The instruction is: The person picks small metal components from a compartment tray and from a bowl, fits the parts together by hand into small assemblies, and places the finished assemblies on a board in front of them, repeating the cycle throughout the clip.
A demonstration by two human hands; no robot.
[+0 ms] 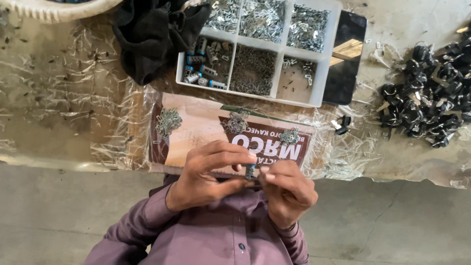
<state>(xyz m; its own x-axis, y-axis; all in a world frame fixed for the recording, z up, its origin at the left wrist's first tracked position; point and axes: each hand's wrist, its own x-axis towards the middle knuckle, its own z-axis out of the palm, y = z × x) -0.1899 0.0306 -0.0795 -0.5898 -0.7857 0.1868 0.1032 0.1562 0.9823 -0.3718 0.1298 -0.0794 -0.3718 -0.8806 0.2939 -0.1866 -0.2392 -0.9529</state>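
Close to my chest, both hands meet around a small metal lock cylinder [250,171]. My left hand [208,172] pinches the cylinder between thumb and fingers. The fingertips of my right hand [287,189] press against the cylinder's right side. Just beyond my hands lies a flat piece of printed cardboard [206,127] with three small heaps of tiny metal parts [168,121] on it.
A white divided tray [321,73] behind the cardboard holds small metal pieces and cylinders. A black cloth [152,29] lies at its left, a dark tablet [346,54] at its right. Several black-headed keys [427,103] are piled far right. A white basket rim [54,10] shows top left.
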